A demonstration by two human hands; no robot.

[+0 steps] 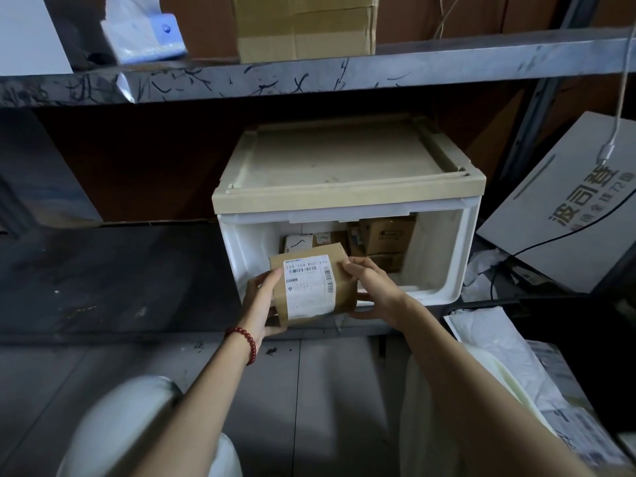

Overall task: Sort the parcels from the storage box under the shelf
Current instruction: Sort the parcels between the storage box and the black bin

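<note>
A small brown cardboard parcel [311, 285] with a white shipping label is held in front of the open mouth of the white storage box [444, 256] with a beige lid, which sits on the low dark shelf. My left hand [260, 304] grips the parcel's left side, a red bead bracelet on its wrist. My right hand [373, 287] grips its right side, thumb under and fingers on the top edge. Several more brown parcels [385, 235] lie at the back inside the box.
A metal shelf board [309, 80] runs above, with a cardboard carton [306, 25] and a white-blue package [144, 32] on it. A grey printed box [564, 208] leans at the right, with a hanging cable [616, 125]. White mailer bags [499, 342] lie lower right.
</note>
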